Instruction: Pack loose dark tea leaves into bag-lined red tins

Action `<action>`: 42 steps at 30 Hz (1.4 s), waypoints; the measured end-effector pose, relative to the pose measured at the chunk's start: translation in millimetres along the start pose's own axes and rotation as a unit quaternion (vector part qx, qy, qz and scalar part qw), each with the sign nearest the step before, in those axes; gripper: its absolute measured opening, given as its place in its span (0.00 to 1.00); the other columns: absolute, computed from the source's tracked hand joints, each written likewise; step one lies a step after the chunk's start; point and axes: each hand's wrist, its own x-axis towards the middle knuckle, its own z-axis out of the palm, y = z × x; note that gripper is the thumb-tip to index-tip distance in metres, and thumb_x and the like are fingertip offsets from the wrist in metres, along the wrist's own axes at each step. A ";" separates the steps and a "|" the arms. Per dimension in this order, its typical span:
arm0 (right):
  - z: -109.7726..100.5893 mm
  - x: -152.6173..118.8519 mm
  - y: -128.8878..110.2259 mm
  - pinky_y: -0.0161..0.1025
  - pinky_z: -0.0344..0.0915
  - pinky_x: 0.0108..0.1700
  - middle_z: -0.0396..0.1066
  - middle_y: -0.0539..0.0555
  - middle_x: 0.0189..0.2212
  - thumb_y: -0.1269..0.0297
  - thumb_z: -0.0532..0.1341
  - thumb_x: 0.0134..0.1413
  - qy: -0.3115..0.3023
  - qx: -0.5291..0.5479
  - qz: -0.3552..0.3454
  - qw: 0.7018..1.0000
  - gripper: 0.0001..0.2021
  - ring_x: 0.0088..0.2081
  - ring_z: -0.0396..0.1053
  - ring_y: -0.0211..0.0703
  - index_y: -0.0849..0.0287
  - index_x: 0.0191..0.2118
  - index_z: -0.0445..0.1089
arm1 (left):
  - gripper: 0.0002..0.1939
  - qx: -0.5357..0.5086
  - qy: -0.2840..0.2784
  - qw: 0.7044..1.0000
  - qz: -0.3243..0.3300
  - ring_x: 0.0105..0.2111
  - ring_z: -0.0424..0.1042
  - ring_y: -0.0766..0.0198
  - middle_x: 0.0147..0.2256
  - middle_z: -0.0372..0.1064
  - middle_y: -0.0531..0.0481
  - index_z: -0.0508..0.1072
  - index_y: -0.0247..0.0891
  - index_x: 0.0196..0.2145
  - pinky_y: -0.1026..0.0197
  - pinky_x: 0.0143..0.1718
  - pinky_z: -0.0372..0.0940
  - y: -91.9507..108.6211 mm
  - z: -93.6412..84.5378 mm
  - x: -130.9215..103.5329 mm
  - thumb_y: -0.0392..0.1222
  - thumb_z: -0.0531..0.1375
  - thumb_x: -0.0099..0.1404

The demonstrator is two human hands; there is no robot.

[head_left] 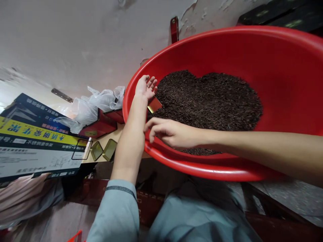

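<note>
A wide red basin [282, 84] holds a heap of dark, thin, dry strips [209, 101] that look like loose tea leaves. My left hand [147, 88] hovers over the basin's left side, palm up, with its fingers apart and nothing in it. Just below those fingers, a small shiny tin [154, 105] with gold sides lies at the edge of the heap. My right hand [168, 132] is above the near rim, fingers loosely bent and apart, fingertips at my left forearm. I cannot tell whether they touch the skin.
Left of the basin, two open gold-coloured tins [109, 149] rest on a light surface. Behind them are dark red boxes [97, 124] with clear plastic bags [87, 106]. A large printed carton [35, 141] stands farther left, with another person's clothing [30, 198] below it.
</note>
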 end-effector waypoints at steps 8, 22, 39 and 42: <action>-3.7 1.1 2.3 0.47 0.65 0.66 0.69 0.58 0.58 0.85 0.53 0.49 -0.011 -0.020 0.005 1.000 0.21 0.59 0.70 0.43 0.57 0.41 0.74 | 0.10 0.008 -0.001 1.000 0.007 0.46 0.81 0.61 0.49 0.80 0.49 0.73 0.44 0.51 0.62 0.44 0.70 -5.7 7.7 -5.9 0.42 0.59 0.74; -4.4 1.3 -5.8 0.46 0.65 0.66 0.72 0.58 0.55 0.85 0.54 0.51 -0.001 -0.007 0.006 1.000 0.21 0.57 0.71 0.43 0.59 0.46 0.74 | 0.10 0.008 -0.006 1.000 0.003 0.47 0.81 0.61 0.50 0.80 0.50 0.73 0.45 0.51 0.62 0.43 0.69 -2.8 6.9 -5.1 0.42 0.59 0.73; -8.3 43.7 -15.1 0.47 0.71 0.52 0.79 0.61 0.44 0.78 0.57 0.58 -0.014 -0.265 0.038 0.963 0.15 0.46 0.75 0.49 0.62 0.46 0.77 | 0.07 0.075 0.031 0.967 0.242 0.50 0.77 0.60 0.40 0.79 0.51 0.76 0.44 0.36 0.64 0.48 0.70 28.8 -39.2 -97.0 0.32 0.63 0.68; -2.0 91.0 -3.6 0.55 0.70 0.56 0.77 0.66 0.49 0.75 0.56 0.62 0.006 -0.377 0.021 0.926 0.17 0.52 0.72 0.57 0.65 0.51 0.77 | 0.09 0.150 0.137 0.920 0.335 0.55 0.74 0.60 0.43 0.79 0.50 0.75 0.45 0.31 0.65 0.50 0.69 33.6 -98.8 -106.3 0.32 0.63 0.66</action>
